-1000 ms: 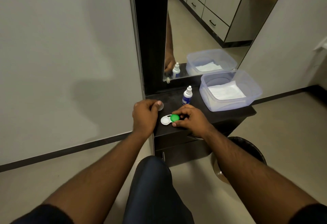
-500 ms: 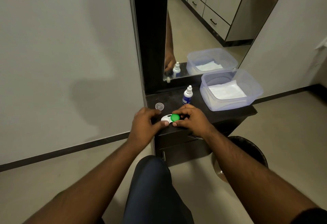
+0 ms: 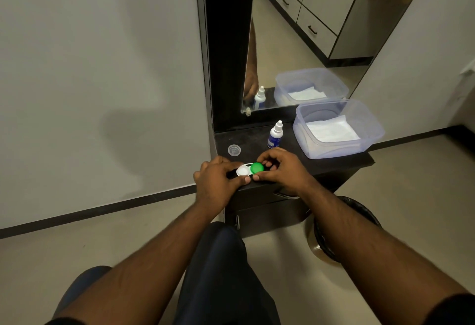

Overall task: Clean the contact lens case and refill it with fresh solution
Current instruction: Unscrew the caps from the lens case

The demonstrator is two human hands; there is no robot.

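A white contact lens case (image 3: 243,169) lies near the front edge of the dark dresser top (image 3: 334,164). Its left well is uncapped; a green cap (image 3: 257,167) sits on the right well. My left hand (image 3: 218,183) pinches the case's left end. My right hand (image 3: 280,170) curls its fingers and thumb round the green cap. A clear loose cap (image 3: 234,150) lies on the top behind my left hand. A small white solution bottle (image 3: 275,135) with a blue label stands upright behind the case.
A clear plastic tub (image 3: 370,142) with white tissue inside stands at the right of the dresser top. A mirror (image 3: 295,42) rises behind. A black-lined bin (image 3: 359,211) sits on the floor at the right. My knee is below the dresser.
My left hand left the clear cap on the dresser top and moved right to the case, which it now pinches. My right hand stayed on the green cap.
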